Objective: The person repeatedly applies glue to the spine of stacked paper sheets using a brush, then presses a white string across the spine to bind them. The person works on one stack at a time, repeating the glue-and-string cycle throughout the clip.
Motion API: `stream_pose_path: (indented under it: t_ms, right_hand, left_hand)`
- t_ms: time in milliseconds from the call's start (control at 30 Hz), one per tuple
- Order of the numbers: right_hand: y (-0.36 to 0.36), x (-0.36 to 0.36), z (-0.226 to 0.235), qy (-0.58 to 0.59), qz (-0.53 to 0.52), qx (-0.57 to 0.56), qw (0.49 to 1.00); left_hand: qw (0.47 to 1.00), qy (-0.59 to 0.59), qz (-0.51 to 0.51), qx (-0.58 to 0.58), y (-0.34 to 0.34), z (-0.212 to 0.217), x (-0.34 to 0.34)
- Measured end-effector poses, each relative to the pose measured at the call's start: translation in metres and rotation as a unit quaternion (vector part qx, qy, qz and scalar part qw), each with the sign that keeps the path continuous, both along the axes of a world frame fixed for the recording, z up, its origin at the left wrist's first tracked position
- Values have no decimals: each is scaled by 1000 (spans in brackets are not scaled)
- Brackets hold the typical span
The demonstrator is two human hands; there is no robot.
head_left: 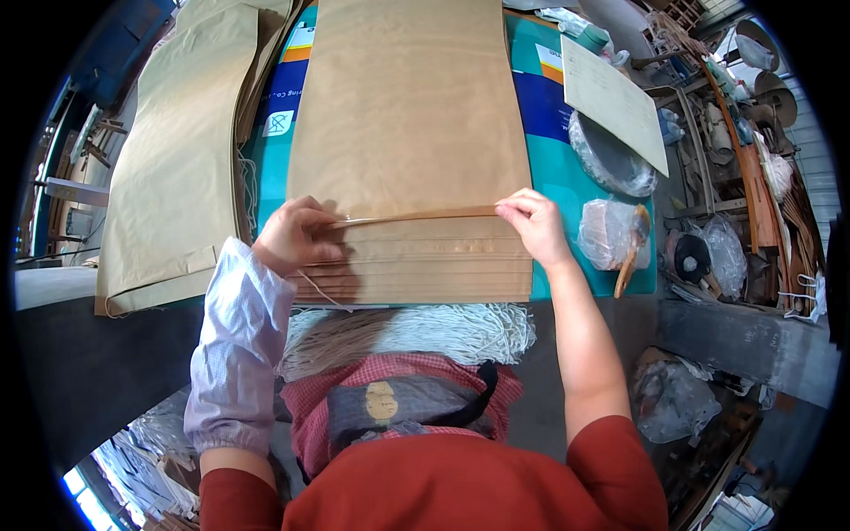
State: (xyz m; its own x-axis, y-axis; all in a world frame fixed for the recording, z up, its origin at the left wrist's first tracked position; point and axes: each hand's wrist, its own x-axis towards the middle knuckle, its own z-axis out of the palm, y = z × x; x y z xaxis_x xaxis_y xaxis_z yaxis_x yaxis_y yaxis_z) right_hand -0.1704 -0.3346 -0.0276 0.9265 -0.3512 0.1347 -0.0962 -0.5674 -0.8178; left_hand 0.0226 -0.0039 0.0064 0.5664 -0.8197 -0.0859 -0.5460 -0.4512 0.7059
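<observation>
One paper bag [407, 115] has its fold [425, 213] pinched at three o'clock by the nearly closed right hand [538, 228]; at nine, the left hand [292, 234] is half-curled, grip unclear.

In front of the person there, a paper stack [412, 115], lying on a cover sheet [553, 181]; at the stack's near end, left hand [297, 234] on the left of a raised edge, right hand [534, 226] on its right; to the left, a second paper stack [181, 150]; on the right, near to far, a handled tool [627, 267] beside a wrapped block [605, 234], then a round wrapped item [611, 164], partly under a board [611, 102]; between near stack-end and lap, a string bundle [407, 332].
</observation>
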Motion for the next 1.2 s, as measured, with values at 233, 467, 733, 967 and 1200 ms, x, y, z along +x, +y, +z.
stream_pose_path:
  t_ms: [233, 467, 733, 967, 1200]
  right_hand:
    - [16, 16, -12, 40, -98, -244, 964]
    - [91, 37, -17, -83, 51, -280, 955]
    - [40, -11, -19, 159, -144, -349, 912]
    - [26, -7, -5, 58, -194, -373, 905]
    - [-1, -56, 60, -33, -69, 523, 849]
  left_hand:
    - [967, -186, 157, 75, -13, -26, -10]
    - [956, -288, -14, 49, -56, -10, -69]
    - [942, -203, 151, 222, -10, -29, -38]
    - [961, -180, 175, 114, -6, -46, -27]
    - [909, 58, 413, -13, 7, 23, -36]
